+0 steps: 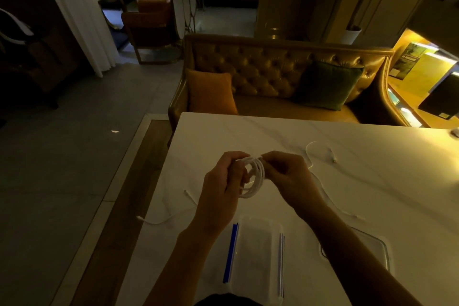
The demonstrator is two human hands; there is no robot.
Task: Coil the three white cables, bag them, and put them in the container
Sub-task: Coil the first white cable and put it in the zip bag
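Note:
A white cable coil (254, 179) hangs between both hands above the white table (372, 181). My left hand (221, 186) has its fingers through the loops, and my right hand (288, 176) pinches the coil's top. A second white cable (164, 218) lies loose at the table's left edge. A third white cable (320, 151) trails across the table to the right. Clear zip bags with blue strips (255, 256) lie flat near me. A clear container (372, 246) sits under my right forearm, partly hidden.
A tufted leather bench (273, 69) with an orange cushion (211, 92) and a green cushion (327, 84) stands behind the table. The table's left edge drops to the floor (74, 156). A small white object (455, 131) sits at the far right.

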